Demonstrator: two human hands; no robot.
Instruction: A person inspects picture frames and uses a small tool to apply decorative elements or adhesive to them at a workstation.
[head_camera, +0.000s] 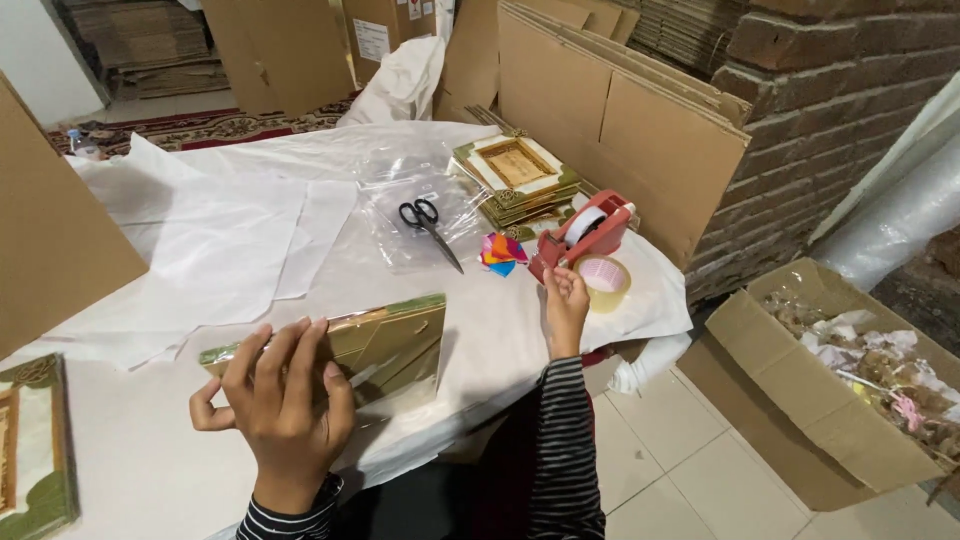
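At the near edge of the worktop (150, 470), the left hand (275, 395) stands 1 gold-and-green framed card (385, 340) upright on its lower edge, fingers clamped over its near side, so the plastic wrap around it stays taut and its back faces the person. The right hand (566, 305) reaches out to the red tape dispenser (585, 240), fingers pinched together at its front where the tape end would sit; whether tape is between them I cannot tell. 1 loose roll of clear tape (605, 280) lies touching the dispenser. 1 pair of black scissors (428, 228) rests on a clear plastic sheet. 1 stack of similar frames (515, 180) waits behind, and 1 more frame (35, 450) lies flat at the far left.
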